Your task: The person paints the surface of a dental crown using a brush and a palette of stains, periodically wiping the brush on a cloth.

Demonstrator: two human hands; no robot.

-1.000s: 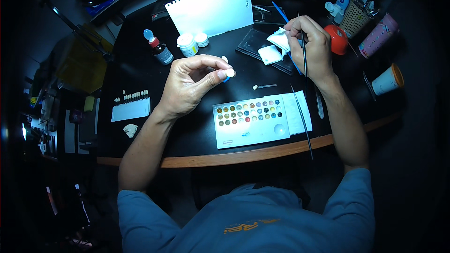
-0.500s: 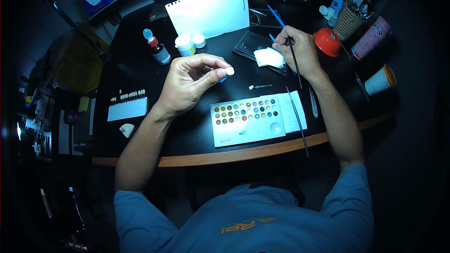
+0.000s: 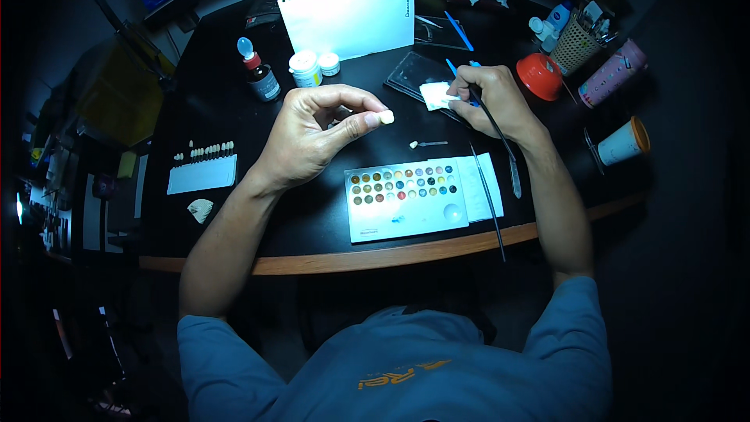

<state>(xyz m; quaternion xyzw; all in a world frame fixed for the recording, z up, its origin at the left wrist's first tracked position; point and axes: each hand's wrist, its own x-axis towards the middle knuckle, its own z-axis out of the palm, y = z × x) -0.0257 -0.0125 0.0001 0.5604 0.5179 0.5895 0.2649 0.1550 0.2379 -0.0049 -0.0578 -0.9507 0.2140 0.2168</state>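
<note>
My left hand pinches a small cream tooth-like piece between thumb and fingertips, raised above the dark desk. In my right hand is a thin dark brush, its handle slanting down toward me. The brush's tip end is at a folded white pad; whether the tip touches it, I cannot tell. Below the hands lies a white palette with rows of small coloured wells. A small tooth-shaped tab on a thin stem rests on the desk just behind the palette.
Another brush lies across white paper right of the palette, near a metal spatula. Left is a white holder with tooth-coloured tabs. A dropper bottle, white jars, red bowl and cup stand around.
My right hand has turned and brought the brush to the white pad, its fingers shifting lower and nearer me. My left hand keeps its pinch. The whole view has shifted slightly.
</note>
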